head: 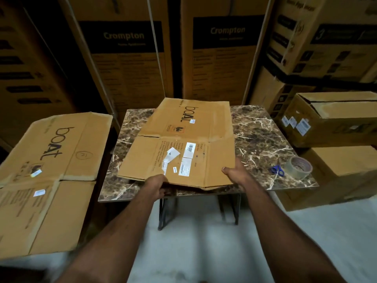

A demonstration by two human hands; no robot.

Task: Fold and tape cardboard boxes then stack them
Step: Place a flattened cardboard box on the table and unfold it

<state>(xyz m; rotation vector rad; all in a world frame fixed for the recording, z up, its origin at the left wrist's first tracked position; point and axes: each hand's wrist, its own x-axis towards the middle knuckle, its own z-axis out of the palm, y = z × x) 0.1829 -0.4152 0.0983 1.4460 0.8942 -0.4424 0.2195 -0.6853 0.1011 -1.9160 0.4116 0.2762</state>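
Between both hands (201, 180) lay the flat box (183, 144) on the bench (265, 129), its near edge apparently gripped by each; uneven lifting could slide it toward the tape (301, 167).

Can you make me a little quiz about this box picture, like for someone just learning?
1. True or false: the tape roll lies on the marble table, on the person's right.
2. Which thing do both hands grip?
A. the scissors
B. the flat boat box on the table
C. the flat box off to the left
3. Fill in: the left hand and right hand hold the box by its ____ edge, the one closest to the person.

Key
1. True; it sits beside the blue-handled scissors.
2. B
3. near
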